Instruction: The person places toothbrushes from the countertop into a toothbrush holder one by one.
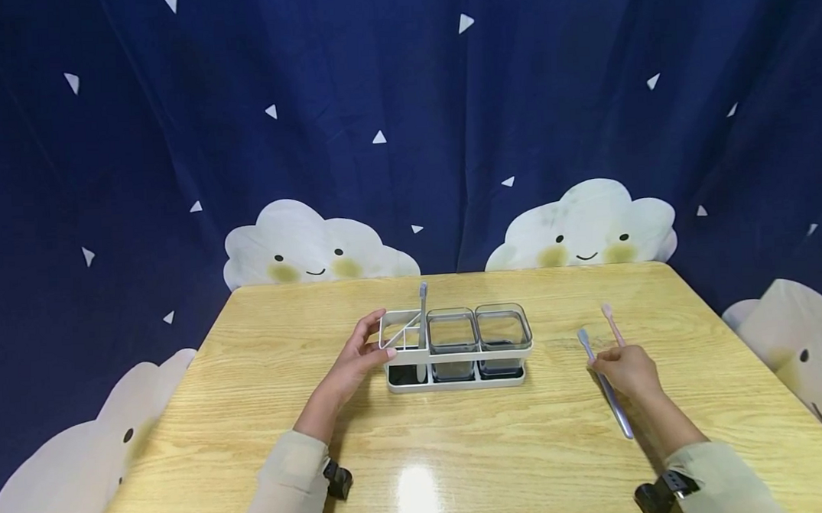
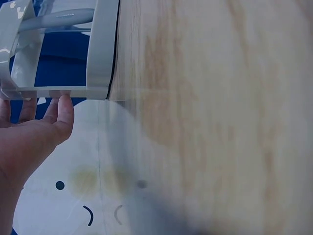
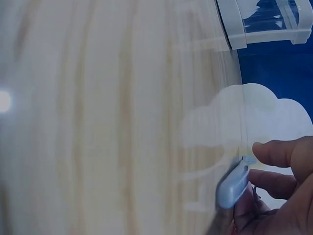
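My left hand (image 1: 352, 364) grips the left end of a white toothbrush holder (image 1: 415, 356), thumb at the front rim and fingers behind. In the left wrist view, its fingertips (image 2: 65, 105) meet the holder's end bar. One grey toothbrush (image 1: 423, 317) stands upright in the divided left section. Over at the right, a blue-grey toothbrush (image 1: 616, 410) lies slantwise on the table, with my right hand (image 1: 629, 371) right at its middle. The right wrist view has thumb and forefinger parted beside that brush. A pink toothbrush (image 1: 614, 327) extends beyond the right hand, partly hidden by it.
Two clear square cups (image 1: 453, 333) sit side by side in the holder's middle and right sections. The wooden table (image 1: 266, 400) ends at a dark blue curtain (image 1: 348, 83) with white clouds. Each wrist carries a small black camera (image 1: 338, 480).
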Tool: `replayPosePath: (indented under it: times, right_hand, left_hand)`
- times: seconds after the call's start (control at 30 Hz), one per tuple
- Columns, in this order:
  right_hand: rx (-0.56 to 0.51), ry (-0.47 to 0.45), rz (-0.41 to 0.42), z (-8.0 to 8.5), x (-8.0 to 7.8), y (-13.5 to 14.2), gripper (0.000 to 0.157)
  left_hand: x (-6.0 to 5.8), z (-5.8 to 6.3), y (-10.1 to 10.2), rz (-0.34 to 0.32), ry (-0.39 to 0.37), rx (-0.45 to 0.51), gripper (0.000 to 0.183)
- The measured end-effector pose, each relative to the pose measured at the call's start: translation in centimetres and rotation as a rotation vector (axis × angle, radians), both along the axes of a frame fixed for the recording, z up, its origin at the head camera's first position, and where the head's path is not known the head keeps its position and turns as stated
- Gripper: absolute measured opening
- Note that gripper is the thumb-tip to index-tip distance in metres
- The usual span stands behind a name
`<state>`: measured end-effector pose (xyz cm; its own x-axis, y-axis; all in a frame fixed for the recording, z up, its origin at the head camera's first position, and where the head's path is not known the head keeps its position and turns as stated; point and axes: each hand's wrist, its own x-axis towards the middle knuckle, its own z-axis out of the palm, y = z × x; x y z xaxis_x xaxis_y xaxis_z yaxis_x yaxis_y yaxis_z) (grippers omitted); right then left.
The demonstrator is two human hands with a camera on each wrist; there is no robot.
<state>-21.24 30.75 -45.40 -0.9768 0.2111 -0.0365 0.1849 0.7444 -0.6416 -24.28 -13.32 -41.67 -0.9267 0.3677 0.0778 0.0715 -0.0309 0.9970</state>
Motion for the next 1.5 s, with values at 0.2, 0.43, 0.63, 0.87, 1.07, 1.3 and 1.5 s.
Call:
replayPosePath:
  times: [0.2, 0.43, 0.63, 0.87, 1.07, 1.3, 1.5]
  right_hand:
    - [0.02, 0.008, 0.008, 0.3, 0.4, -0.1, 0.03]
    - [0.057, 0.018, -0.019, 0.0, 0.3, -0.3, 0.028]
    - [0.107, 0.025, -0.03, -0.2, -0.1, -0.4, 0.024]
    - [0.053, 0.03, -0.058, -0.1, 0.1, -0.4, 0.024]
    - [-0.071, 0.04, -0.093, 0.0, 0.5, -0.6, 0.026]
    - [-0.145, 0.073, -0.094, 0.5, 0.6, -0.8, 0.027]
    - [-0.23, 0.092, -0.09, 1.5, 0.3, -0.9, 0.03]
  left_hand:
    - [0.0, 0.0, 0.1, -0.006, 0.003, 0.004, 0.07]
    - [0.1, 0.2, 0.0, -0.006, -0.002, 0.0, 0.07]
    - [-1.3, -1.9, -0.4, 0.002, 0.006, 0.009, 0.071]
    - [-1.4, -2.4, -0.4, 0.016, 0.006, 0.007, 0.07]
    - [-1.4, -2.2, -0.4, 0.012, 0.01, 0.0, 0.069]
    - [-1.5, -2.2, -0.4, 0.021, 0.018, -0.005, 0.069]
    - [-1.5, -2.4, -0.4, 0.015, 0.018, 0.004, 0.068]
